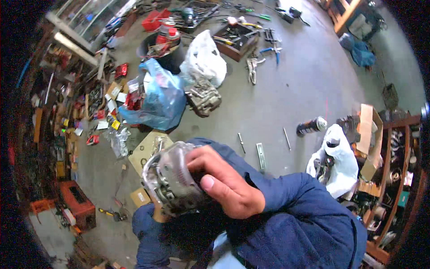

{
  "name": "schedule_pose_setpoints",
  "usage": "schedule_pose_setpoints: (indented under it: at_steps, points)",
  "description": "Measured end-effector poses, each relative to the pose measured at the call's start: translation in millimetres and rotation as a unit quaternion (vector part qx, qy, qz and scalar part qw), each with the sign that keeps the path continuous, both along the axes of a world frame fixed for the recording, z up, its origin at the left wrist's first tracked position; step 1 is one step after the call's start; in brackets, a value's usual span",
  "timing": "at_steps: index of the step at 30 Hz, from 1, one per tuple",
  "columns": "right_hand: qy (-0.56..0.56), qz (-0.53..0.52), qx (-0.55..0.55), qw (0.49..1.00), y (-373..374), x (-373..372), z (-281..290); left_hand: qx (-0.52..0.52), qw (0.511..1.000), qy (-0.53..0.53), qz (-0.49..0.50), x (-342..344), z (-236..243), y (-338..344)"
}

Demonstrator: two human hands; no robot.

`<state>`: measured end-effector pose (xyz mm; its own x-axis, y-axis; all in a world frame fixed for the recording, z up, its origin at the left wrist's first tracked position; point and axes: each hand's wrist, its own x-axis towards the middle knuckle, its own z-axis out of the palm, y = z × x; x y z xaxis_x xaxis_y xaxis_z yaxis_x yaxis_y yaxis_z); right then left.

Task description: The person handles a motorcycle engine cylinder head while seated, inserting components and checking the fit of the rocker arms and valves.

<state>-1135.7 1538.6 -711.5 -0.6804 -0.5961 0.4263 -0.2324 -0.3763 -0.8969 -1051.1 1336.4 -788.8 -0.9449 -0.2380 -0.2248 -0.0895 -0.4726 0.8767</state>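
Observation:
A silver cast-metal engine part (172,177), rounded, with recesses along its side, is up over my lap, tilted. My right hand (228,184) reaches across from the right and is closed on its upper right edge, fingers bent over it and thumb outside. Of my left hand (159,214) only a bit near the wrist shows, against the part's lower left underside; its fingers are hidden behind the metal. Beyond the part, a beige sheet (137,160) with ring-shaped pieces lies on the floor. A small cardboard box (140,197) sits left of my knee.
Ahead stand a blue plastic bag (163,101), a white bag (206,56) and another metal casting (204,97). A tool tray (237,42) and pliers (276,53) lie farther off. Rightward are a spray can (311,127), a white sack (345,168) and shelving (394,188).

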Motion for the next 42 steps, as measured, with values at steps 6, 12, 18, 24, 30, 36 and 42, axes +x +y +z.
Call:
schedule_pose_setpoints:
  at_steps: [6, 12, 18, 24, 30, 36, 42]
  points:
    - [0.108, 0.034, 0.025, 0.993, 18, -30, -26, -0.059, 0.998, -0.008, 0.032, -12, 30, 6]
    - [0.140, 0.048, 0.023, 0.989, 15, -42, -24, -0.100, 0.991, 0.081, -0.018, 4, 24, -6]
    - [0.112, -0.125, -0.030, 0.985, 10, -40, -33, -0.136, 0.989, 0.046, 0.026, 2, 83, 23]
    - [0.192, -0.060, 0.058, 0.978, 0, -43, -17, 0.127, 0.988, 0.081, 0.030, 3, 59, 6]
    - [0.250, -0.040, 0.044, 0.967, -24, -41, -1, 0.284, 0.941, 0.167, 0.074, 15, 17, -7]
    - [0.269, -0.038, 0.031, 0.962, -35, -39, 9, 0.202, 0.969, 0.141, 0.022, 11, -2, -32]
    - [0.268, -0.028, 0.048, 0.962, -40, -37, 17, 0.156, 0.984, 0.060, 0.061, 16, -2, -36]
